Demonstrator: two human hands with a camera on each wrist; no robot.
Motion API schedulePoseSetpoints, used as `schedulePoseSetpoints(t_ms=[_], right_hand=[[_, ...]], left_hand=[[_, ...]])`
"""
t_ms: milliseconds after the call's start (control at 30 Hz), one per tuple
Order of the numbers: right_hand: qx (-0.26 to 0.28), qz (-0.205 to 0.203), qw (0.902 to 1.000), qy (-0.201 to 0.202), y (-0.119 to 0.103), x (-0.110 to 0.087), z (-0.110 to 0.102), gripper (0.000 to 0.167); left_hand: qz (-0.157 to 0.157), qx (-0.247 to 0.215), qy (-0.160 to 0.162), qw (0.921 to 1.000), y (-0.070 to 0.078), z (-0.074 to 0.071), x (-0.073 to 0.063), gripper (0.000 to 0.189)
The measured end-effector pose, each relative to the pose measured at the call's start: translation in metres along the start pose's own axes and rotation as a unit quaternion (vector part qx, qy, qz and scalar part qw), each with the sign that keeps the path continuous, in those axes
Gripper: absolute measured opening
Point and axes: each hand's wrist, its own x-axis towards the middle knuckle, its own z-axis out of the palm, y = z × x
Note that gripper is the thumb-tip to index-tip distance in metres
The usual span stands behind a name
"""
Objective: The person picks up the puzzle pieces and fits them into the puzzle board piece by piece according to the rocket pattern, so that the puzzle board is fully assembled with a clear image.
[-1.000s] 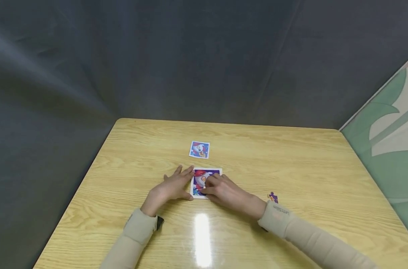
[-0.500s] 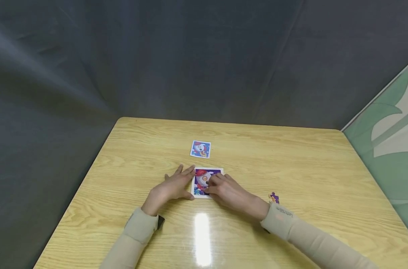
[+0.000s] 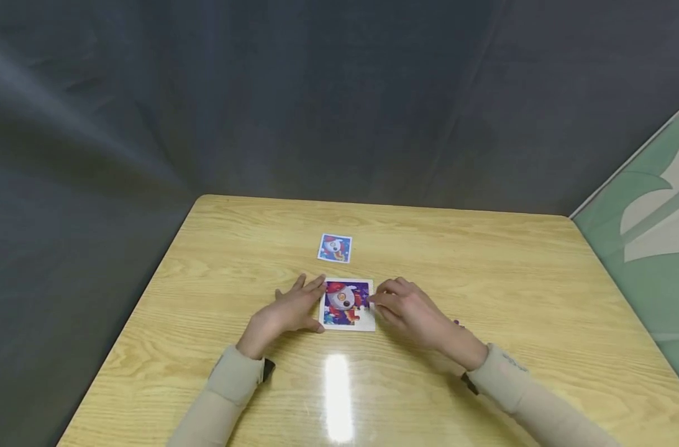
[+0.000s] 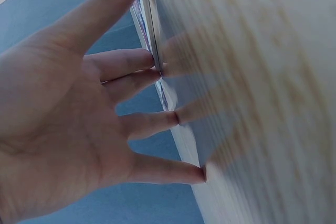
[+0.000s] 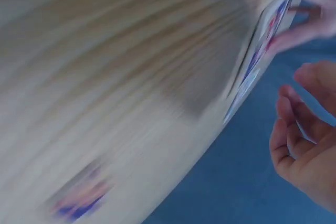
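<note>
A jigsaw puzzle (image 3: 347,301) with a white frame lies in front of me, showing a rocket on purple; its lower right corner shows bare white. My left hand (image 3: 291,310) is spread at its left side, with fingertips and thumb along the frame, and in the left wrist view the fingertips touch the table. My right hand (image 3: 412,307) is just right of the frame, fingers loosely bent and nothing between them in the right wrist view. A loose puzzle piece (image 5: 81,192), purple and orange, lies on the table further right, mostly hidden by the right wrist in the head view.
A small picture card (image 3: 335,248) with the same rocket lies beyond the puzzle. The wooden table (image 3: 233,236) ends at a dark curtain (image 3: 339,112) behind and on the left. A green and white patterned panel (image 3: 652,248) borders the right side.
My right hand has lifted off the puzzle and moved right, uncovering the puzzle's right side and now covering most of the loose piece. The left hand stays at the frame.
</note>
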Motion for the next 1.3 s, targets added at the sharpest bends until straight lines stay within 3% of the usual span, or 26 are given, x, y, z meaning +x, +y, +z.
schedulePoseSetpoints(t_ms=[167,333,533,667,833,967,1300], right_hand=[[-0.027,0.037,0.9987,0.024,0.024,-0.043,-0.024,0.027],[-0.036,0.089,0.9953,0.012,0.034,-0.084,-0.043,0.030],[-0.042,0.093,0.9947,-0.006,0.034,-0.107,-0.045,0.026],[-0.050,0.086,0.9950,0.007,0.036,-0.112,-0.041,0.027],[-0.003,0.038,0.9982,0.046,0.036,-0.108,-0.033,0.028],[-0.006,-0.011,0.9983,0.056,0.030,-0.096,-0.022,0.026],[0.007,-0.022,0.9997,0.002,-0.002,-0.030,0.009,0.017]], left_hand=[[-0.008,0.004,0.000,1.0000,-0.002,-0.001,-0.002,0.091],[-0.012,0.001,0.000,0.9999,-0.004,-0.003,-0.005,0.091],[-0.011,-0.005,0.006,0.9999,-0.005,-0.004,-0.007,0.090],[-0.007,-0.004,0.005,1.0000,-0.004,-0.005,-0.007,0.090],[-0.008,-0.006,0.006,0.9999,-0.002,-0.006,-0.006,0.090],[-0.009,-0.006,0.002,0.9999,-0.001,-0.007,-0.005,0.089],[-0.004,-0.006,-0.003,1.0000,0.003,-0.002,-0.003,0.090]])
